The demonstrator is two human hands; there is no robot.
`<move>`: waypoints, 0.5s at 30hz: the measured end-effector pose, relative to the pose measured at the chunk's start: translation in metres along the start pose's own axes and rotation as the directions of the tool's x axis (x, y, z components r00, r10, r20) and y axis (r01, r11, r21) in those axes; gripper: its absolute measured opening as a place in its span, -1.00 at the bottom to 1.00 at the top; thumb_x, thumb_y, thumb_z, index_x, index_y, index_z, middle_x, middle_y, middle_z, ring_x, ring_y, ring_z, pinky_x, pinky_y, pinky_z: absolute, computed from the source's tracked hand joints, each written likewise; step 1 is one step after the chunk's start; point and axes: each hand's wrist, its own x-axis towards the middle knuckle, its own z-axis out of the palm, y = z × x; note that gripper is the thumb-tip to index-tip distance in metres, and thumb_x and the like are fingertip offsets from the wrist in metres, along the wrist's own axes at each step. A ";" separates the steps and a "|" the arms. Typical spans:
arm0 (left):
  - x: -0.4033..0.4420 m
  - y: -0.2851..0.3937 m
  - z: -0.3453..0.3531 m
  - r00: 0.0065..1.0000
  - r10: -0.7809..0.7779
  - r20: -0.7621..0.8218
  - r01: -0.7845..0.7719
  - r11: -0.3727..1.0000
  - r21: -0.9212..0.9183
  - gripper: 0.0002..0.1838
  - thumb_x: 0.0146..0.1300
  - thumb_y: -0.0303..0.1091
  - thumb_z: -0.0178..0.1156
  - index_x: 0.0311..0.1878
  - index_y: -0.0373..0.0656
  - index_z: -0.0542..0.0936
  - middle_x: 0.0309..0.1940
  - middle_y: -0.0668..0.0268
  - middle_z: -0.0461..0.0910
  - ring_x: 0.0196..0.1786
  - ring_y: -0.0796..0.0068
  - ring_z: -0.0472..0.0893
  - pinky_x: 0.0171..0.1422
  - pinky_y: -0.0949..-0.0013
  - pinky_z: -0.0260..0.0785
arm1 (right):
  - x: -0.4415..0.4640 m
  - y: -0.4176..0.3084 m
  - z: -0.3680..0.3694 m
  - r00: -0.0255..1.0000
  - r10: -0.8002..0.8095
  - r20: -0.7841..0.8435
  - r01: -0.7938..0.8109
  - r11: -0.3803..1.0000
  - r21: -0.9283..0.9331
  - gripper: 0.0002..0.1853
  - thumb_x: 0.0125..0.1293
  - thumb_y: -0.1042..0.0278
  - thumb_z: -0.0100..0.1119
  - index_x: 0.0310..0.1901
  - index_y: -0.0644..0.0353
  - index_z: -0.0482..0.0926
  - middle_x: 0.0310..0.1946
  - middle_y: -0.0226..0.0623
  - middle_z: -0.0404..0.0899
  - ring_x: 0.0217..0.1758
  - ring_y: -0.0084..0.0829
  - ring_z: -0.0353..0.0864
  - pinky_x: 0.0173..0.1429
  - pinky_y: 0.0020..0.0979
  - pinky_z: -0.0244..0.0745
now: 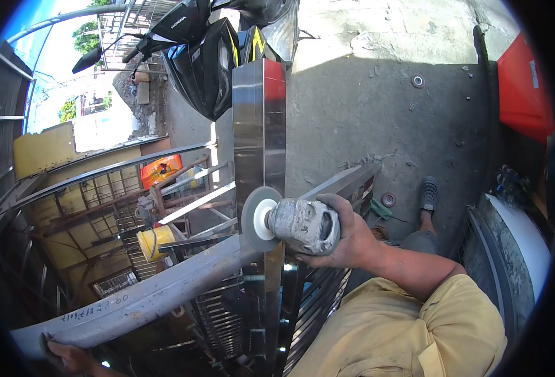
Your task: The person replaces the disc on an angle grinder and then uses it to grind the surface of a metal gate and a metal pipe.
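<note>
My right hand [353,235] is wrapped round the worn grey body of an angle grinder [304,226]. The grinder's round disc [252,220], with a white centre, faces left. It overlaps a shiny metal beam [249,132] and the near end of a long grey metal tube [164,286]; whether it touches either is unclear. Handwritten marks run along this tube, which slants down to the lower left. There my left hand [70,358] grips the tube's lower edge, its fingers curled against it and partly hidden.
A black motorcycle [202,63] stands beyond the beam. Metal frames and a yellow bucket [155,243] are at left. An orange bag [161,171] lies behind them. Grinding discs [418,80] lie on the concrete floor [365,119]. At right is a red object [522,88].
</note>
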 end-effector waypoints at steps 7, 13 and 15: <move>-0.002 0.002 0.002 0.998 -0.055 -0.043 0.054 0.998 -0.019 -0.70 0.50 -0.42 0.04 0.05 -0.45 0.66 -0.05 0.00 0.70 -0.02 0.24 0.71 0.17 0.30 0.58 | 0.004 0.007 -0.002 0.997 0.077 -0.032 -0.075 0.995 0.069 0.10 -0.08 0.04 0.69 0.37 0.10 0.08 -0.03 -0.01 0.63 0.02 -0.03 0.74 0.15 -0.19 0.66; -0.002 0.000 0.005 0.998 -0.002 -0.062 -0.003 0.998 -0.069 -0.71 0.49 -0.45 0.05 0.04 -0.48 0.65 -0.06 0.00 0.70 -0.03 0.24 0.71 0.17 0.31 0.59 | -0.002 -0.001 -0.001 0.999 0.011 0.040 -0.012 1.000 0.024 0.10 -0.09 0.07 0.69 0.36 0.10 0.08 -0.02 -0.03 0.64 0.01 -0.03 0.75 0.13 -0.18 0.66; -0.002 0.002 0.005 0.998 -0.020 -0.064 0.014 0.996 -0.093 -0.71 0.49 -0.45 0.05 0.03 -0.48 0.66 -0.06 0.00 0.70 -0.04 0.24 0.71 0.16 0.31 0.59 | 0.000 0.007 0.000 1.000 0.015 -0.003 -0.015 0.999 0.046 0.10 -0.09 0.06 0.69 0.36 0.10 0.07 -0.02 -0.03 0.64 -0.01 -0.03 0.75 0.11 -0.17 0.67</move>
